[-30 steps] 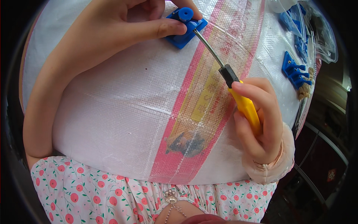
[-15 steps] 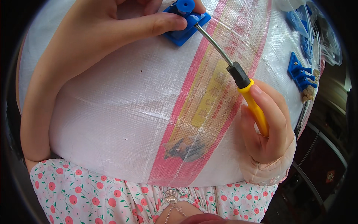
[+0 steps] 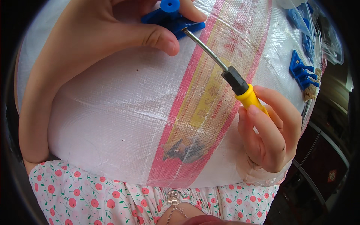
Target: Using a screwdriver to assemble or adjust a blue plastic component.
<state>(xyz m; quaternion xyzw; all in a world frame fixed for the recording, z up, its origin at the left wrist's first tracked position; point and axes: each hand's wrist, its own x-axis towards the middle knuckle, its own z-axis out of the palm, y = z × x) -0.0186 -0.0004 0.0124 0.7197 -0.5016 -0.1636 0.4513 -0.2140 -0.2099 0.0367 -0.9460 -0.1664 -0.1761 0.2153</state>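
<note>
Two hands over table: right hand toward near edge, fingers pinching yellow screwdriver; blue hooks at right edge; left hand, thumb and fingers gripping tilted blue part well beyond near edge, screwdriver tip touching it.

A head-worn fisheye looks closely down on a white woven sheet.

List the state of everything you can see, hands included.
Blue plastic plate with a round knob: held, partly hidden.
Left hand: bent around the plate.
Yellow-handled screwdriver with a metal shaft: gripped, tip at the plate.
Right hand: closed around the screwdriver.
Blue plastic piece with pegs: unheld, pegs pointing right.
Clear plastic packaging: crumpled.
White woven plastic sheet with pink stripes: spread out, lightly creased.
</note>
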